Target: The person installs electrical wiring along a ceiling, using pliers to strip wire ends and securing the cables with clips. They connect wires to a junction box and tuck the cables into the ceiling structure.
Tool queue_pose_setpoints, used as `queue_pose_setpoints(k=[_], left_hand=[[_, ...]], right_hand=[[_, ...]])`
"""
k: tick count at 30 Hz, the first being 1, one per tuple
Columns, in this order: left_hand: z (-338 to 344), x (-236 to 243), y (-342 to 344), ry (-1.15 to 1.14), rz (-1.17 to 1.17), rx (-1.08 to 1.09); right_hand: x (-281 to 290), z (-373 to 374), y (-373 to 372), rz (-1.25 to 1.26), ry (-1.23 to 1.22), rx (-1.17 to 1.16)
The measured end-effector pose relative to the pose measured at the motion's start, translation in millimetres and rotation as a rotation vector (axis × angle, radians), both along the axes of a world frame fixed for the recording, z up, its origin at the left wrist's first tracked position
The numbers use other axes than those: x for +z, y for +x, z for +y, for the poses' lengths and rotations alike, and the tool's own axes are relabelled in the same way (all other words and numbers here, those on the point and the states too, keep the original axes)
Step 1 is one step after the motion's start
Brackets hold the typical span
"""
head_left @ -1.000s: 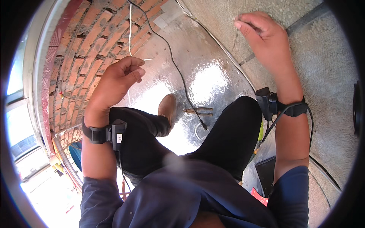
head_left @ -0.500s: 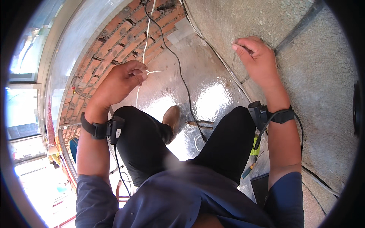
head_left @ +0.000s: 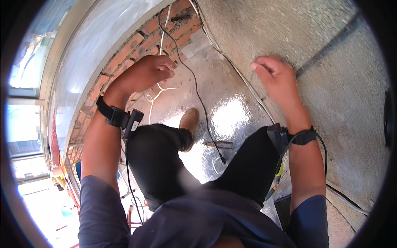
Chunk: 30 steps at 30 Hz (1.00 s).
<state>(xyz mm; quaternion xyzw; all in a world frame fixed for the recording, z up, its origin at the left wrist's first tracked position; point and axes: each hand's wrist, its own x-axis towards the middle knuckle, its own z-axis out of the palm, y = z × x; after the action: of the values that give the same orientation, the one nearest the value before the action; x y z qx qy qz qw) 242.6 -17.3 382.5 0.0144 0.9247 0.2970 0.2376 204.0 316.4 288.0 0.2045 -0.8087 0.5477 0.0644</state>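
My left hand (head_left: 152, 73) is over the white wire (head_left: 150, 111), its fingers curled with a gap between thumb and forefinger; I see nothing held there. Just below the hand, the wire shows a small loop and a split, bare-looking end. My right hand (head_left: 275, 76) is raised beside the rough wall, thumb and forefinger pinched together. Whatever may be between those fingertips is too small to make out. A black cable (head_left: 194, 78) runs down the floor between my hands and ends near my knees.
Pliers (head_left: 219, 144) lie on the shiny floor by my shoe (head_left: 190, 124). Bundled cables (head_left: 235, 68) follow the foot of the rough wall (head_left: 331, 95) on the right. A brick wall (head_left: 128, 49) rises at the far left. A yellow-green tool (head_left: 278, 173) is beside my right knee.
My left hand has moved right and slightly up, away from the white wire's split end, which now hangs below it. My right hand has lowered a little; the thin strand at its fingertips no longer shows.
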Motion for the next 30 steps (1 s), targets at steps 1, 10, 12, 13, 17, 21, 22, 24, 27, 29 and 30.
queue_pose_setpoints(k=[1,10,12,13,17,21,22,24,27,29,30], left_hand=[[-3.7,-8.5,-9.9,0.019,0.012,-0.023],[13.0,-93.4,-67.7,0.580,-0.149,-0.069],[16.4,-104.3,-74.3,0.632,-0.160,0.080],[15.7,-109.2,-77.5,0.652,-0.164,0.165],[7.9,-117.8,-90.0,0.701,-0.085,0.306],[-7.0,-137.7,-113.4,0.860,0.133,0.534],[-8.3,-132.7,-121.2,0.859,0.182,0.588],[-12.2,-126.0,-138.1,0.881,0.226,0.650],[-11.2,-117.0,-166.6,0.922,0.208,0.728],[-25.4,-120.0,-179.4,0.987,0.241,0.707],[-32.2,-135.2,-197.0,1.014,0.204,0.654]], right_hand=[[-6.5,-7.8,0.5,-0.038,-0.043,0.022],[-64.3,-121.2,-33.9,-0.526,-0.407,0.095],[-59.6,-135.5,-47.7,-0.592,-0.528,0.040],[-57.7,-140.9,-53.8,-0.628,-0.585,0.012],[-59.7,-159.9,-84.5,-0.531,-0.590,-0.025],[-64.8,-184.8,-123.5,-0.370,-0.460,-0.053],[-67.0,-191.1,-138.2,-0.269,-0.387,-0.086],[-61.8,-199.8,-152.8,-0.051,-0.225,-0.160],[-42.7,-205.1,-175.0,0.075,-0.034,-0.155],[-39.3,-223.4,-191.2,0.182,0.122,-0.120],[-44.1,-223.0,-197.0,0.185,0.079,-0.153]])
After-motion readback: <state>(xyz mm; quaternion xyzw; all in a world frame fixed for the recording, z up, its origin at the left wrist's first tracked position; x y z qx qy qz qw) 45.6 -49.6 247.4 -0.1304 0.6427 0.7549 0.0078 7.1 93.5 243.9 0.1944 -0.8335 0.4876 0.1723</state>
